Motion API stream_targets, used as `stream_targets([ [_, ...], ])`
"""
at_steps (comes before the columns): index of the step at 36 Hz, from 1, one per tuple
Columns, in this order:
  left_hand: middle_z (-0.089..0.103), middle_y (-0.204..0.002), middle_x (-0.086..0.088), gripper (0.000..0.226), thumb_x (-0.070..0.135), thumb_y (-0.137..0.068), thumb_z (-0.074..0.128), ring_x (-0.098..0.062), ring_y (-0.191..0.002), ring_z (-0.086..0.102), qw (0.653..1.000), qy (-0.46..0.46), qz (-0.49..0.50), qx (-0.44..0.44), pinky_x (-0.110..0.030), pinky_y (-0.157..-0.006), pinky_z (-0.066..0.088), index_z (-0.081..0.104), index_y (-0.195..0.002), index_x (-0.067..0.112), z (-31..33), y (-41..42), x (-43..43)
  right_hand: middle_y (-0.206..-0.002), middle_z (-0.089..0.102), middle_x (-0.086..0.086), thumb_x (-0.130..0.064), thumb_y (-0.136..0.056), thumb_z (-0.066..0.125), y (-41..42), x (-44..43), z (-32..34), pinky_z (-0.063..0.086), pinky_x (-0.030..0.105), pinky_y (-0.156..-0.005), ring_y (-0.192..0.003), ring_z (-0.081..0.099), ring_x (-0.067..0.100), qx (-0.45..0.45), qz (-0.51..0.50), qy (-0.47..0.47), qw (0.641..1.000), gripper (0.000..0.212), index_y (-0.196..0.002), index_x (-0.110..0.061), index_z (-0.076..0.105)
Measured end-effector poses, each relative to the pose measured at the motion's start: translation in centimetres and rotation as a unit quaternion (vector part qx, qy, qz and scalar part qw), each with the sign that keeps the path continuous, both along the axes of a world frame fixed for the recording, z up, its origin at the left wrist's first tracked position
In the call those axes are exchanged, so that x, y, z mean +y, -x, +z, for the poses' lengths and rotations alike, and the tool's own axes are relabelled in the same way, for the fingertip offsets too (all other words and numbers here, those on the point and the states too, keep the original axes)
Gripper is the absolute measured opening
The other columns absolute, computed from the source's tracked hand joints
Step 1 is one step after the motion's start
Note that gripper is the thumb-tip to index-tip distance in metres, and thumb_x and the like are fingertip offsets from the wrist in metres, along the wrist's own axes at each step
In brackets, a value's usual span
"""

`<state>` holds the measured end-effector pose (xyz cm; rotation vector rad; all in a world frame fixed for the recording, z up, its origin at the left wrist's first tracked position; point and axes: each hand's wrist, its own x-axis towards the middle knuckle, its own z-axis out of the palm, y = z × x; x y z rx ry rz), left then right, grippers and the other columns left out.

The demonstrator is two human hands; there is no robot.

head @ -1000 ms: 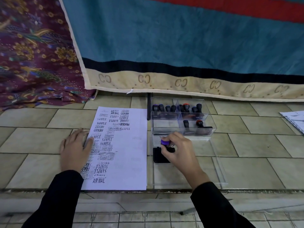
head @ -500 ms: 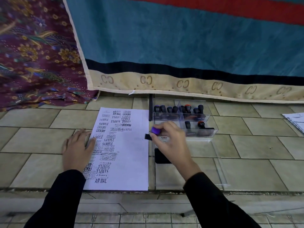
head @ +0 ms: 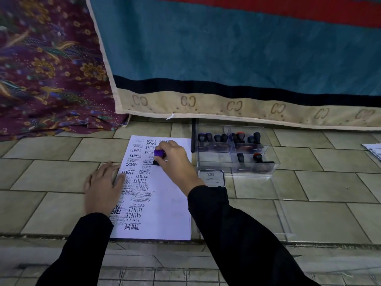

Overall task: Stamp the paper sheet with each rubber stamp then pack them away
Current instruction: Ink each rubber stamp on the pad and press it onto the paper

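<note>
So the right grip (head: 175, 159) is curled round the purple-topped stamp (head: 159, 153), base down on the upper middle of the paper (head: 165, 205). Looks like mid-press to me. The left grip (head: 103, 186) lies flat with fingers straight on the sheet's left edge. It holds nothing and just pins the paper so it doesn't skid on the tiled bench (head: 51, 178). The ink pad (head: 211, 178) sits just right of the sheet, handy for re-inking. Behind it the clear box (head: 233, 159) has the other stamps (head: 223, 138) standing handles-up in compartments, easy to grab. The paper's right side is bare, so there's room for more prints.
</note>
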<state>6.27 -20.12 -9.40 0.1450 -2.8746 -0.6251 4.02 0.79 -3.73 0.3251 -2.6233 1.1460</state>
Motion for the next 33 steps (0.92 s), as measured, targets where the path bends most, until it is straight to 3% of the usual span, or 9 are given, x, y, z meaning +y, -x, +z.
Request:
stream_targets([
  [19,0.046,-0.147,-0.003,0.033,0.029,-0.094,0.057,-0.023,-0.138,0.036,1.000,-0.004,-0.002,0.007,-0.041,-0.116,0.015,0.061,-0.125,0.016,-0.3,0.1,-0.1,-0.100,0.056,0.012,-0.009,-0.087,0.063,-0.2,-0.5,-1.2,0.054,0.042,-0.075,-0.081,0.060,0.029,-0.014,0.010,-0.056,0.998,0.015,-0.102,-0.005,0.061],
  [26,0.046,-0.146,-0.002,0.032,0.029,-0.094,0.057,-0.022,-0.138,0.036,1.000,-0.013,-0.004,0.012,-0.040,-0.115,0.013,0.060,-0.125,0.019,-0.7,0.3,-0.2,-0.102,0.059,0.016,-0.006,-0.086,0.062,1.1,-0.5,0.0,0.051,0.043,-0.081,-0.088,0.059,0.031,-0.044,0.001,-0.045,0.998,0.013,-0.098,-0.002,0.064],
  [33,0.048,-0.145,-0.002,0.031,0.029,-0.094,0.059,-0.023,-0.137,0.038,1.000,-0.007,-0.003,0.015,-0.041,-0.114,0.015,0.061,-0.123,0.019,-0.9,0.5,-0.3,-0.100,0.057,0.013,-0.006,-0.085,0.065,-0.4,-0.4,-1.2,0.053,0.043,-0.076,-0.082,0.060,0.029,-0.020,0.019,-0.048,0.998,0.015,-0.100,-0.004,0.062],
])
